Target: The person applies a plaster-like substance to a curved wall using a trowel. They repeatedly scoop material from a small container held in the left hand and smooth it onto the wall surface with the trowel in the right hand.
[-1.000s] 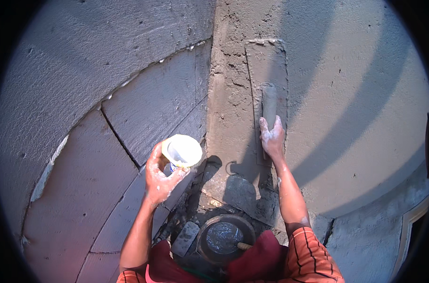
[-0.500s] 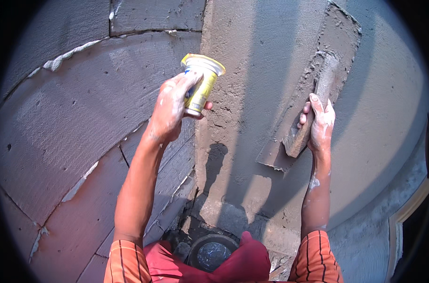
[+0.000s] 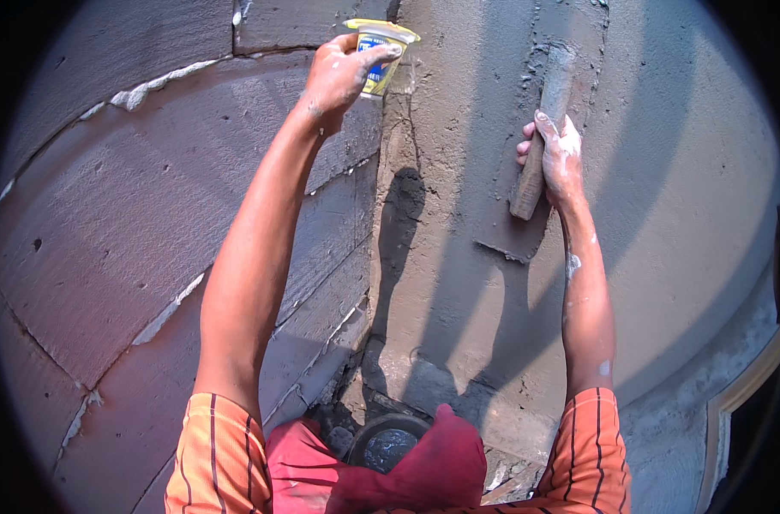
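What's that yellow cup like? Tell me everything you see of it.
The yellow cup looks like thin plastic, with blue-and-white printing on its side. Its wide, flared rim is yellow on top and paler beneath; the body narrows downward. It is nearly upright, slightly tilted, rim uppermost. The left hand grips it, thumb across the near side. It appears near the corner where the grey block wall meets the plastered wall. Its contents are hidden.

Your left hand has raised the cup higher; your right hand has swung the float straighter.
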